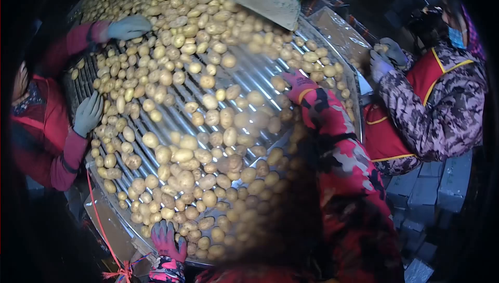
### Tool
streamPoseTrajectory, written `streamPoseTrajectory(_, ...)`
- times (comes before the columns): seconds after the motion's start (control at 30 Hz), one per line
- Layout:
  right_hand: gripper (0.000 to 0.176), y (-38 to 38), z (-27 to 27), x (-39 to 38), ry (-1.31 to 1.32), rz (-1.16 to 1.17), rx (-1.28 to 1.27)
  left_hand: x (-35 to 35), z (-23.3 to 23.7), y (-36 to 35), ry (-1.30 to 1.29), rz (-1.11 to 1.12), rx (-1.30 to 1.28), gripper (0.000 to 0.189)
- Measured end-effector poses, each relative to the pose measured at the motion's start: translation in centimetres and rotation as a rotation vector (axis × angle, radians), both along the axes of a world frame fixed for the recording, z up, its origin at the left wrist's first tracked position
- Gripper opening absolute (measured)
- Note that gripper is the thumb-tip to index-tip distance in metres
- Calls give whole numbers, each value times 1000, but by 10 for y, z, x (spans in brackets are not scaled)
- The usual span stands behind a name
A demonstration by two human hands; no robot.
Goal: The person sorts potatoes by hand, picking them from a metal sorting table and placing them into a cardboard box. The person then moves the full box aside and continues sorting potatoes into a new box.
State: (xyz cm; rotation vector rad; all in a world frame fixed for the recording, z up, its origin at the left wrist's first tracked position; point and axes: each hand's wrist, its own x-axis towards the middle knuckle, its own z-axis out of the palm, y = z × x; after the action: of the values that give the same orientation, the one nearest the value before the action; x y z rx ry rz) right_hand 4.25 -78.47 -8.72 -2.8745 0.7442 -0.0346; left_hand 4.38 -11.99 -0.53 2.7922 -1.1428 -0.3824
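Observation:
My left hand, in a pink and grey glove, lies with fingers spread over potatoes at the near edge of a slatted metal table. Farther off to the right, my right hand in a pink glove has its fingers closed at a potato. Bare metal slats show beside that hand. Potatoes of mixed sizes lie around both hands, some piled on each other. Blur and dark shadow hide part of the pile between my arms.
At left, a co-worker's grey-gloved hands touch the potatoes. A blue-sleeved person holds a scoop-like tray at the back. Another person in a red apron stands at right, near several boxes. A red cord hangs at lower left.

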Motion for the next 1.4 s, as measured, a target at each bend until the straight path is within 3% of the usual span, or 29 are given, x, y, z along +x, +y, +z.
streamPoseTrajectory(0.07, 53, 47, 52, 24, 235, -162, 140, 1, 0, 0, 6, 1, -7, 67)
streamPoseTrajectory(0.17, 44, 85, 60, -2, -322, 190, 559, 0, -2, 7, -2, 23, -5, 69)
streamPoseTrajectory(0.23, 40, 136, 129, -41, -262, 164, 732, 0, -1, 6, -15, 14, -41, 67)
streamPoseTrajectory(0.3, 33, 160, 106, -110, -384, -102, 2050, -1, -4, 8, -38, -8, -71, 66)
streamPoseTrajectory(0.37, 31, 224, 113, -172, -719, -182, 1936, -3, 4, 11, -36, -9, -55, 65)
streamPoseTrajectory(0.47, 30, 251, 136, -289, -615, -97, 1183, -2, -10, 17, -64, -96, -95, 64)
streamPoseTrajectory(0.57, 30, 271, 155, -409, -313, -7, 494, -9, -12, 19, -114, -122, -126, 64)
streamPoseTrajectory(0.63, 34, 314, 112, -488, -588, -783, 1028, -5, -16, 25, -139, -160, -118, 64)
streamPoseTrajectory(0.73, 38, 319, 157, -503, -851, -966, 832, -9, -20, 27, -143, -154, -127, 63)
streamPoseTrajectory(0.83, 51, 314, 129, -468, -899, -945, 820, -8, -24, 30, -157, -181, -151, 64)
streamPoseTrajectory(0.9, 56, 316, 92, -419, -326, -624, 196, -10, -21, 29, -153, -172, -128, 64)
streamPoseTrajectory(0.97, 79, 295, 97, -353, -101, -472, 1, -10, -20, 26, -154, -164, -115, 64)
streamPoseTrajectory(1.03, 79, 283, 56, -299, -96, -630, 8, -11, -19, 26, -151, -164, -105, 65)
streamPoseTrajectory(1.1, 78, 338, 34, -253, -70, -530, -48, -12, -16, 27, -144, -170, -101, 65)
streamPoseTrajectory(1.17, 72, 373, 70, -244, 178, -142, 93, -11, -18, 24, -144, -169, -115, 64)
streamPoseTrajectory(1.23, 58, 387, 47, -262, -40, 13, 486, -11, -20, 25, -149, -162, -128, 64)
streamPoseTrajectory(1.27, 52, 384, 35, -270, -114, 11, 738, -10, -19, 25, -146, -160, -135, 64)
streamPoseTrajectory(1.3, 47, 367, 29, -272, -126, -133, 1091, -10, -17, 22, -136, -151, -132, 64)
streamPoseTrajectory(1.37, 38, 319, 54, -278, -230, -320, 1044, -10, -12, 18, -119, -137, -125, 64)
streamPoseTrajectory(1.4, 42, 292, 65, -273, -362, -385, 897, -7, -17, 23, -135, -151, -137, 64)
